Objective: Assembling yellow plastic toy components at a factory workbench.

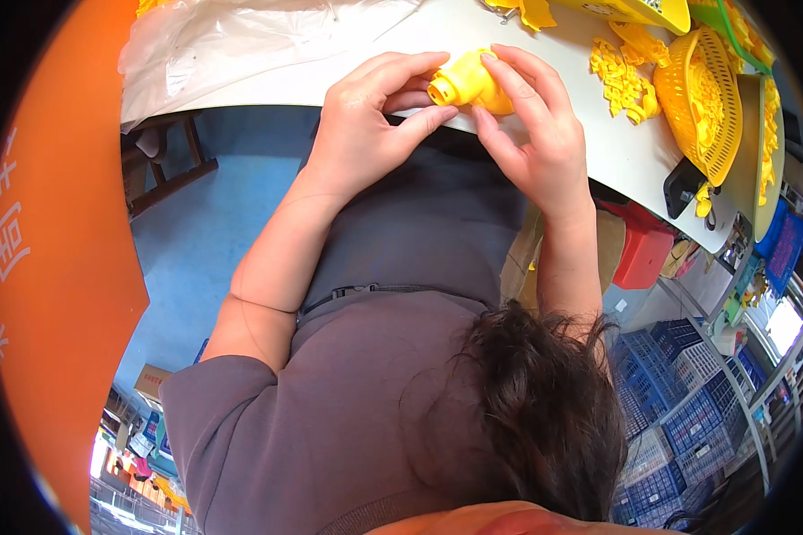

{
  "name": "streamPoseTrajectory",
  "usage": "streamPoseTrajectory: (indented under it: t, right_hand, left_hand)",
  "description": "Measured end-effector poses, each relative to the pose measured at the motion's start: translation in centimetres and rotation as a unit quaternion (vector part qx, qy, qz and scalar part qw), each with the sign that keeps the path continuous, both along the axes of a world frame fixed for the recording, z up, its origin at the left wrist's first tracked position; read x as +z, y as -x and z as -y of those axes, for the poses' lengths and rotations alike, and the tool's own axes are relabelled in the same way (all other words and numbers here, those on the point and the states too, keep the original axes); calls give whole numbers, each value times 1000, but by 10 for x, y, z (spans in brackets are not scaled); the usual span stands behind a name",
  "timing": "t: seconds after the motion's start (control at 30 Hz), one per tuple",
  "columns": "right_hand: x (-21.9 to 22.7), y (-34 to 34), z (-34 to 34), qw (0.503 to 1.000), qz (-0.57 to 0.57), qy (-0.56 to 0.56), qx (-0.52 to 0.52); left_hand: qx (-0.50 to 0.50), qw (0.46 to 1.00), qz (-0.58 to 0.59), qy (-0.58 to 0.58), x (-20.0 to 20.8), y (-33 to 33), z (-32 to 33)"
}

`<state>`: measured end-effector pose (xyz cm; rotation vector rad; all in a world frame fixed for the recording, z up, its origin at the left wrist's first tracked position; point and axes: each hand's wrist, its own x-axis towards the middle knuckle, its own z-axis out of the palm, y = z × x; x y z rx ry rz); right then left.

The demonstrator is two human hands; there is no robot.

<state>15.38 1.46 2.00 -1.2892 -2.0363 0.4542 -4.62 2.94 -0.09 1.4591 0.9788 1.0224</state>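
Just over the near edge of the white table (268, 85), a yellow hollow plastic part (475, 82) with a round, collar-like end is held between my two hands. That collar end points left, toward my left hand (370, 111), whose thumb and fingers close around it. My right hand (540, 116) grips the part's rounded body from the right, fingertips on top and thumb below. What kind of part it is I cannot make out. Some of its underside is hidden by my fingers.
Clear plastic sheeting (214, 53) lies on the table's left. At the right are a heap of small yellow pieces (623, 80), a yellow basket (732, 116) holding more, and a black phone-like object (682, 187). A red stool (644, 245) and blue crates (678, 401) stand below.
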Motion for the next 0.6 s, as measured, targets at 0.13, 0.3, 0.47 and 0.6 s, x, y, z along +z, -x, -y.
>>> streamPoseTrajectory:
  t: [0.13,0.3,0.47,0.6]
  right_hand:
    - [-1,-2,1,1000,4,-4,1]
    - [-4,-5,-1,998,24,-51,5]
    - [-3,-6,-2,1000,-7,-11,15]
    - [-2,-12,-6,999,-8,-4,34]
  left_hand:
    - [12,1000,-5,3,1,-3,1]
    - [19,999,-23,-23,0,-3,1]
    - [18,999,-28,-29,1,-5,3]
    - [16,999,-31,-30,1,-5,3]
